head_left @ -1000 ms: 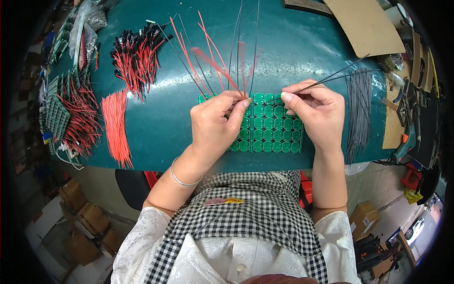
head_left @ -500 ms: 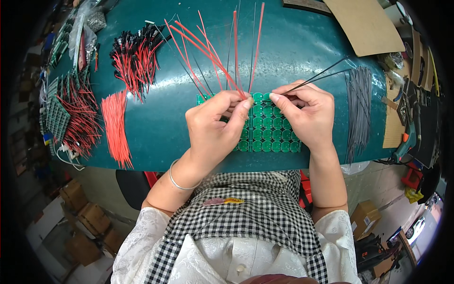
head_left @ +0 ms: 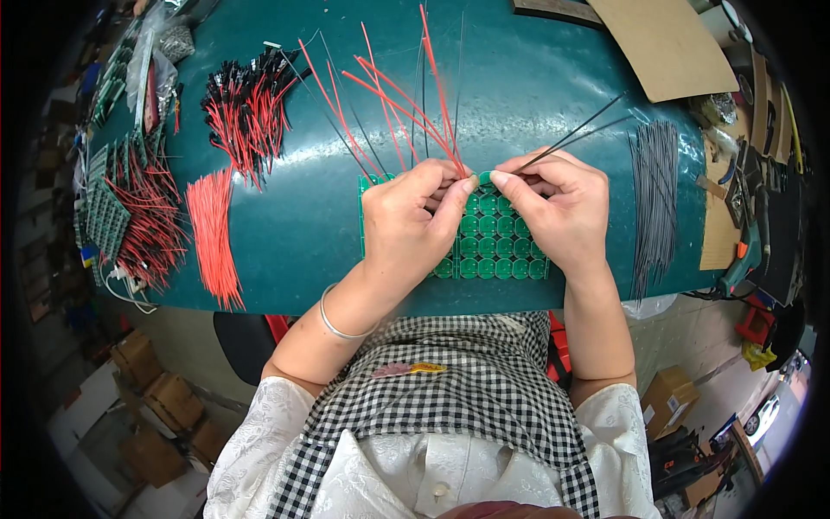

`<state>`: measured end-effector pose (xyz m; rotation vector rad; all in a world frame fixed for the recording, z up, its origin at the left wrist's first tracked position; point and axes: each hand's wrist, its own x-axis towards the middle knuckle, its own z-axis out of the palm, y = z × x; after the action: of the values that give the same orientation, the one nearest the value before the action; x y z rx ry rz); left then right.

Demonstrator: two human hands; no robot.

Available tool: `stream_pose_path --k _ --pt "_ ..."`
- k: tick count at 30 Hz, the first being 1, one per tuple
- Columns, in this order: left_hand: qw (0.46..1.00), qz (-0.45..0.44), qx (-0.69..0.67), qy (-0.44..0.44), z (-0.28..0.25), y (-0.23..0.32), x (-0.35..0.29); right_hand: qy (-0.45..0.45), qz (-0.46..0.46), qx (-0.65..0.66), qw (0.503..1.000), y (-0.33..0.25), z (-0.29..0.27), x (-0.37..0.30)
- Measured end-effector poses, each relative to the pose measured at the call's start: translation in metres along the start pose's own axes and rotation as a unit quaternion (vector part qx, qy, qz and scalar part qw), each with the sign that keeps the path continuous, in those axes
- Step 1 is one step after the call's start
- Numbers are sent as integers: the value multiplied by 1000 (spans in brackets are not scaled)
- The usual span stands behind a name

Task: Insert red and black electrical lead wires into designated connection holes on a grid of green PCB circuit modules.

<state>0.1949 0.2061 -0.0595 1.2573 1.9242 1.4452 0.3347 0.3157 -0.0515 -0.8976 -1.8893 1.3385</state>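
Right at the middle of the table, the green panel lies flat under both hands, its lower side near the table's front edge! Teal surface runs from the panel left to the red wire bundle, and right to the black wire bundle. The left hand: grip pressed together, thumb and forefinger pinching red wires at the panel's far edge; I count three. The right hand, just beside it, pinches two black wires. More thin wires fan out beyond the panel, too fine to count surely. One panel in hand, one bundle of each plain colour, plus one heap of black-and-red leads. Upper left, a clear plastic bag holds small grey pieces; on the floor at right sits one carton, contents hidden.
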Motion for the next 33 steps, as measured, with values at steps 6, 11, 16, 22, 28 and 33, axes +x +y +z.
stream_pose_path --k 6,11,16,22,28,33 --pt "1000 1 3 5 3 -4 -2 -56 17 16 998 2 4 1" --pt "1000 3 5 -3 4 -2 -2 -28 40 60 997 6 -1 -1" --pt "1000 16 17 -1 5 -2 -3 -15 69 70 995 5 -12 -4" --pt "999 32 4 21 7 -5 -3 -13 62 52 997 5 -16 -4" --pt "1000 14 13 6 4 -3 -4 -10 68 44 997 5 -17 -4" --pt "998 48 31 6 4 -3 -2 -8 67 23 997 5 -17 -3"
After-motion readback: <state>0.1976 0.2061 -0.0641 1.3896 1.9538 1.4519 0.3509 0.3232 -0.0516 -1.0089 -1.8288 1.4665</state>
